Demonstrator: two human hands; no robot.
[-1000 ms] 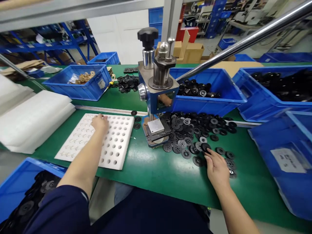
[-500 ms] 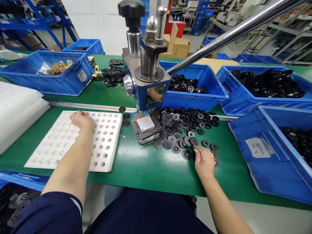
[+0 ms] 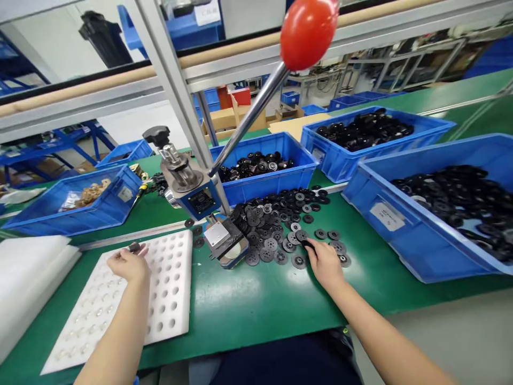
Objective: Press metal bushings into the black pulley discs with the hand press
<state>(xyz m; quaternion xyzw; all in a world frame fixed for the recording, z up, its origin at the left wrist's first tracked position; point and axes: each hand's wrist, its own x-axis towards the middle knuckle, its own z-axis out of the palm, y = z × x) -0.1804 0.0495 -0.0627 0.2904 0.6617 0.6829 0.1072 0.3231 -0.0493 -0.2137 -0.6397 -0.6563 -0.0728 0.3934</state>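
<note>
My left hand (image 3: 130, 264) is closed over the far part of a white foam tray (image 3: 182, 310) with rows of round holes. A small dark part (image 3: 134, 247) shows between its fingertips. Clear round pieces (image 3: 98, 313) sit in the tray's left-hand holes. At the right edge of a heap of black discs (image 3: 270, 244), my right hand (image 3: 326, 264) pinches a black disc (image 3: 306, 244), partly hidden by the fingers. Between the two hands stands a hand press (image 3: 200, 199) with a metal block (image 3: 217, 234) at its base.
The press lever rises to a red ball knob (image 3: 308, 33). Blue bins of black parts (image 3: 266, 187), (image 3: 393, 238) stand behind and at right. A blue bin (image 3: 112, 206) with tan pieces is at left, near white foam sheets (image 3: 32, 283). A metal frame (image 3: 172, 75) crosses behind.
The view has tilted up and shifted, bringing the red knob and frame into sight. A dark part now shows in my left hand. My right hand stays at the heap's edge.
</note>
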